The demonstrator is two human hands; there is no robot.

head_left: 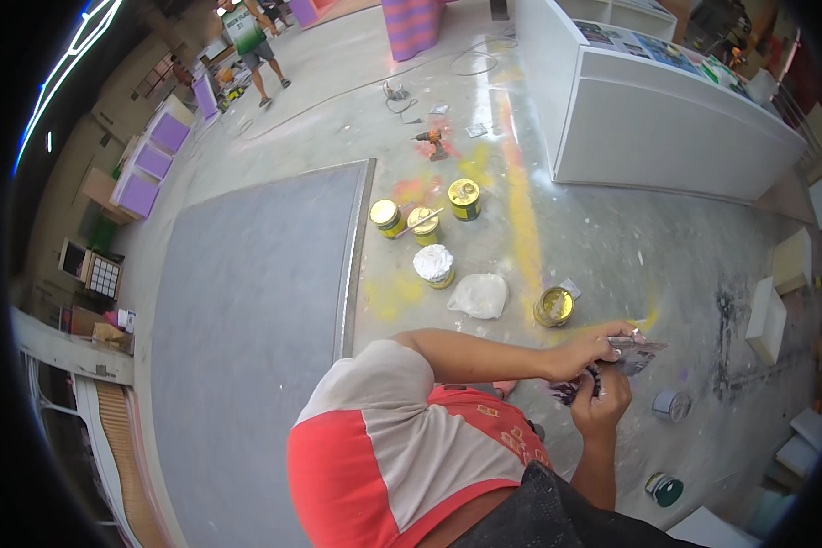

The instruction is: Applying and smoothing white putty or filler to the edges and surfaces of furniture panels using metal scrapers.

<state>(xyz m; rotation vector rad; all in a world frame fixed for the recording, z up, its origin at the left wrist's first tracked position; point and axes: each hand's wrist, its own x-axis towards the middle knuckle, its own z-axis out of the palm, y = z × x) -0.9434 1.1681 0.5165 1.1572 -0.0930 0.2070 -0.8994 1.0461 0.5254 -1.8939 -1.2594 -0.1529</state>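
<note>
- Head view: left hand [589,353] pinching a flat grey piece [641,355], jutting rightward, long side roughly sideways.
- Right hand [605,402] curled close beneath; can't tell what it grips.

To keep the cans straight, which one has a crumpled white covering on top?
The can immediately left of the pale lump; none of the others has that covering.
</note>
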